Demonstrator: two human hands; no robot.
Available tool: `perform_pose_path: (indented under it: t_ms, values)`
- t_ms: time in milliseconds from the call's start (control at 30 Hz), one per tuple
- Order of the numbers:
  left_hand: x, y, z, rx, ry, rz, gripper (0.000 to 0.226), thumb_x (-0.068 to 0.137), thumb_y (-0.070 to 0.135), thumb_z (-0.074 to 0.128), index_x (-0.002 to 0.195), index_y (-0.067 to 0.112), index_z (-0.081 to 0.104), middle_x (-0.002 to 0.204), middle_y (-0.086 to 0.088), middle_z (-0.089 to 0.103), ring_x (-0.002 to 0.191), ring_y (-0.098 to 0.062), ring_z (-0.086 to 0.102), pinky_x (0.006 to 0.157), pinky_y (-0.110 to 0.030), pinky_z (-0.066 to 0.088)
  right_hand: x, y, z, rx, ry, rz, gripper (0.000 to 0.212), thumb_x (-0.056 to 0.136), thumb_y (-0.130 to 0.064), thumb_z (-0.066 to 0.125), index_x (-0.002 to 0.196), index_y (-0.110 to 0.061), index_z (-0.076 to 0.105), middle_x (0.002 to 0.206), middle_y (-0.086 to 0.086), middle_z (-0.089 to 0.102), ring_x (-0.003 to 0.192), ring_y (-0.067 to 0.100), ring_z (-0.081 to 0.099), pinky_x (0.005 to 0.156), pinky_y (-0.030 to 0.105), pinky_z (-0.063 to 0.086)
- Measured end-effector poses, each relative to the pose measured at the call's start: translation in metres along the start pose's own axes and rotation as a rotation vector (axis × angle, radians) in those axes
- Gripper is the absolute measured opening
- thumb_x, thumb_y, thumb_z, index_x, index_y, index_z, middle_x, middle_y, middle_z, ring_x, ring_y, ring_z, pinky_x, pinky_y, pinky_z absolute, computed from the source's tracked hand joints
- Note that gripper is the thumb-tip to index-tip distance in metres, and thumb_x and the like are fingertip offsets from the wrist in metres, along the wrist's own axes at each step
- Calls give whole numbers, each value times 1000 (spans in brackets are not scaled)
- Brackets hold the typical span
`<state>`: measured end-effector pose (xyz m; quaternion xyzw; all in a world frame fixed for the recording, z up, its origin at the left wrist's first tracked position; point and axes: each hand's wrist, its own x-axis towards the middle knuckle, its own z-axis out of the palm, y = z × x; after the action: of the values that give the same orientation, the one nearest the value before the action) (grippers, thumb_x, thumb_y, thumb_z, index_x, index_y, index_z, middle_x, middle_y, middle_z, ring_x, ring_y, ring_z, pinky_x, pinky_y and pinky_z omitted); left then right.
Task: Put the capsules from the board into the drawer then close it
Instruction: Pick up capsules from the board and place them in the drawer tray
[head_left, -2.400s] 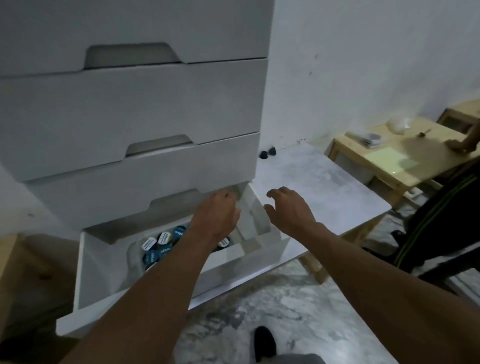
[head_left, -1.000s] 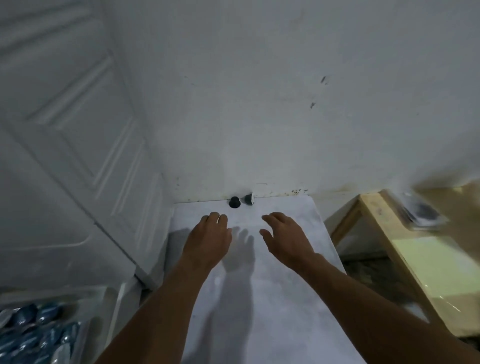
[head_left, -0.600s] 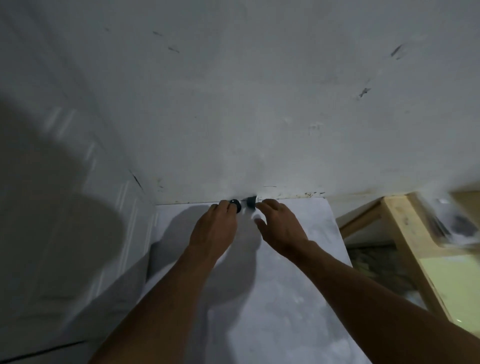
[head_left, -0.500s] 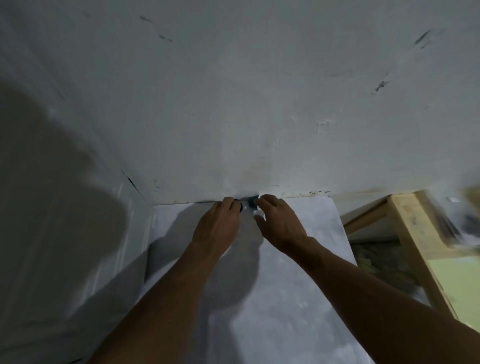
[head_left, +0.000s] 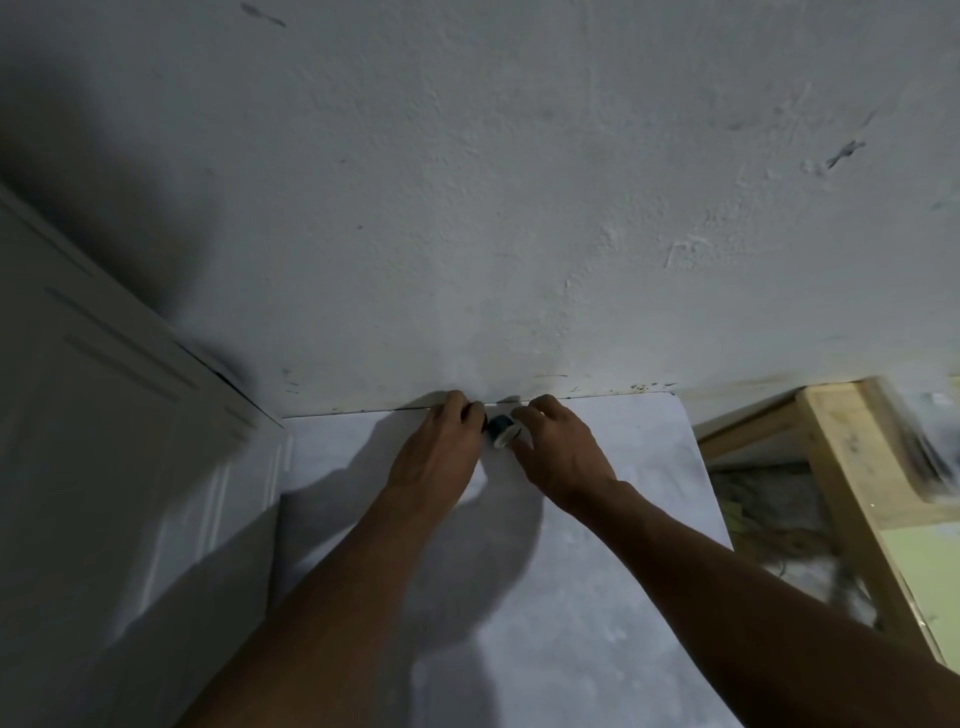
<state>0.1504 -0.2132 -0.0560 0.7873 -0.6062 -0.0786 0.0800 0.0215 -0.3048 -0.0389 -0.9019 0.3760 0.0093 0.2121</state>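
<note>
Both my hands are at the far edge of the pale marbled board (head_left: 597, 519), where it meets the wall. My left hand (head_left: 441, 457) has its fingers curled over a dark capsule (head_left: 480, 415), which is mostly hidden. Just to its right, my right hand (head_left: 563, 449) pinches a blue capsule with a white lid (head_left: 501, 428) between thumb and fingers. The two capsules almost touch each other. The drawer is out of view.
The white panelled side of the cabinet (head_left: 130, 467) stands directly left of the board. A rough white wall (head_left: 519, 208) closes off the back. On the right is a wooden table frame (head_left: 841, 467), with the floor showing below it.
My view swung from the open drawer to the board. Both hands reached forward to the two capsules by the wall and closed on them; the blue one now sits slightly off the wall.
</note>
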Motion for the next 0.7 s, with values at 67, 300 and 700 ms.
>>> perform_pose_path:
  t_ms: [67,300,700]
  values:
    - [2,2,0,-18,13,-18,39,63,9,82,97,10,63,97,-10,60,76,-20,64,68,-25,55,-3,-2,2,31,5,8,44,92,-15,54,136,-16,46,130,11,53,111,29,56,90,34,49]
    - [1,1,3,-139,38,-89,22,82,5,66,100,12,56,96,-9,61,87,-26,61,74,-33,51,-9,-9,8,106,-4,-50,35,93,-21,56,127,-21,53,129,9,51,107,27,57,87,30,50]
    - [-14,-10,-3,-259,94,-309,29,82,14,66,109,8,57,107,-14,55,95,-27,57,79,-30,48,-3,-21,12,143,8,-9,36,92,-28,57,126,-15,54,120,12,57,104,28,56,88,32,50]
